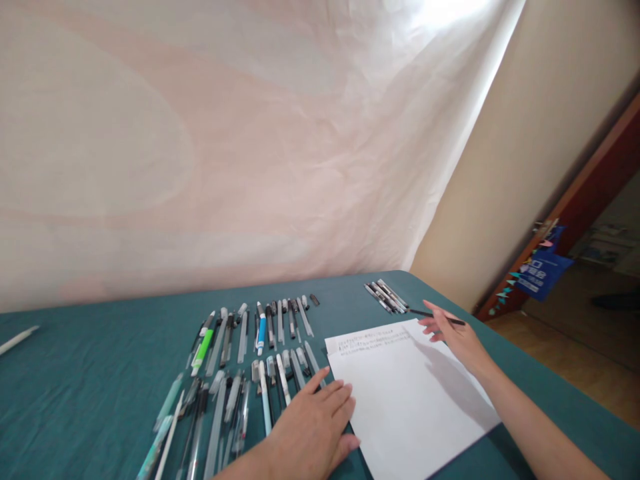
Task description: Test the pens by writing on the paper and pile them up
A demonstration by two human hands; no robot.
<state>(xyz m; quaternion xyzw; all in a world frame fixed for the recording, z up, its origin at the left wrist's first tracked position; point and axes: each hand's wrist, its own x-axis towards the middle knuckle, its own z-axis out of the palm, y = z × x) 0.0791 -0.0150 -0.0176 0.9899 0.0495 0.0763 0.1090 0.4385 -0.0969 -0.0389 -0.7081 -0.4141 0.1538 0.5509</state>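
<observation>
My right hand [455,337] is closed around a thin black pen [419,312], held nearly level just above the far right edge of the white paper [410,407]. Several lines of small handwriting run along the top of the sheet; the rest is blank. My left hand [317,423] lies with fingers stretched out at the paper's left edge, beside the nearer row of pens. It partly covers a few of them, including the lower end of a white pen [283,377]. Nothing shows in its grip.
Several pens lie in two rows left of the paper, among them a green pen [203,350] and a blue pen [261,333]. A small pen group [387,295] sits beyond the sheet, a dark cap [314,300] farther left. One white pen [19,339] lies at far left.
</observation>
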